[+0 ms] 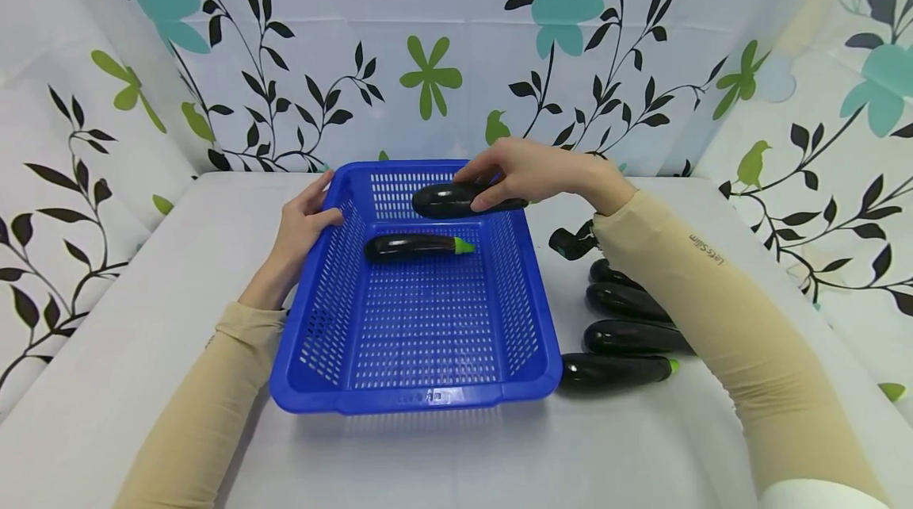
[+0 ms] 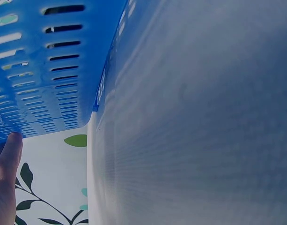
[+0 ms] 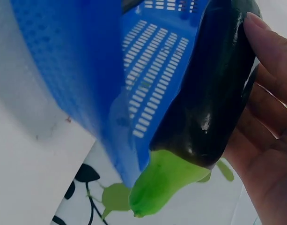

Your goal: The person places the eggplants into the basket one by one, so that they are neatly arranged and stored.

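Head view: basket (image 1: 464,396) is gripped by L hand (image 1: 299,227) at its far L side, thumb over rim. Held eggplant (image 1: 444,200) is pinched btw thumb & fingers of R hand (image 1: 531,172), over far R part of basket; its R end is partly covered by the hand. Hands are set well apart. 2nd eggplant (image 1: 410,247) is laid crosswise in far half of basket, green cap to R. Four more eggplants (image 1: 616,371) are lined up on worktop (image 1: 428,461), R of basket, partly covered by R sleeve (image 1: 720,311); nearest one is placed just beside basket's near R corner. Black cam (image 1: 568,244) is worn at R wrist. Floral cloth (image 1: 428,17) is hung at far side.

L wrist view: slotted basket wall is shown close up, w/ a finger of L hand by it; full grip can't be told from here.

R wrist view: held eggplant's green cap is shown, body clasped by R hand; basket wall is seen alongside, contact can't be told.
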`<state>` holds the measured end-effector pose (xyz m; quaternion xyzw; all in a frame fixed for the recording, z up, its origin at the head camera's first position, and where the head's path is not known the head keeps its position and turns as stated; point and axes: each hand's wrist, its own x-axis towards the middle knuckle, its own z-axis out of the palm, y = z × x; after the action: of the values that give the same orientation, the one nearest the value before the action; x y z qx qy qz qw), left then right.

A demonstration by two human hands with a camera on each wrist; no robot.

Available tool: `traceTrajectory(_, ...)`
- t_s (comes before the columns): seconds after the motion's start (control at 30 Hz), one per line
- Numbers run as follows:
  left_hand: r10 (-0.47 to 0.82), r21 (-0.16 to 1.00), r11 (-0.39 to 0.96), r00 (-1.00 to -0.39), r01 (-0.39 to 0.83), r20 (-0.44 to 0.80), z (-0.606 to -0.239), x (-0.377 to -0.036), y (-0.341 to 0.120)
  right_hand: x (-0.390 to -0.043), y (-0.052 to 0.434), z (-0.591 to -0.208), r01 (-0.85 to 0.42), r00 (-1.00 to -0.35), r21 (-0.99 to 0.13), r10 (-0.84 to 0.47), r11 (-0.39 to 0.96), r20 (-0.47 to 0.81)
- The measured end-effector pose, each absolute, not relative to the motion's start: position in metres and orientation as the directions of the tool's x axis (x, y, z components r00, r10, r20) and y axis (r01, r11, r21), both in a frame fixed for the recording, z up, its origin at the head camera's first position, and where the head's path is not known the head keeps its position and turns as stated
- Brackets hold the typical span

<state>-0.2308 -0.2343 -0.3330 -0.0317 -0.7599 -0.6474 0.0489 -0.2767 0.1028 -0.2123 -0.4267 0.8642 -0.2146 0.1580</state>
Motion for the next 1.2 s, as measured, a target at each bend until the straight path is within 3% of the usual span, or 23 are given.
traceTrajectory(0.27, -0.013, 0.983, 0.151, -0.994, 0.109, 0.112, -0.333, -0.23, -0.234, -0.279, 0.074, -0.213, -0.697, -0.532, -0.526, -0.843, 0.488, -0.078)
traceTrajectory(0.83, -0.009, 0.987, 0.119, -0.994, 0.111, 0.113, -0.333, -0.231, -0.234, -0.279, 0.025, -0.223, -0.723, -0.481, -0.517, -0.871, 0.459, -0.102)
traceTrajectory(1.2, -0.022, 0.98, 0.168, -0.993, 0.11, 0.115, -0.332, -0.231, -0.233, -0.282, 0.006, -0.245, -0.698, -0.448, -0.538, -0.875, 0.472, -0.185)
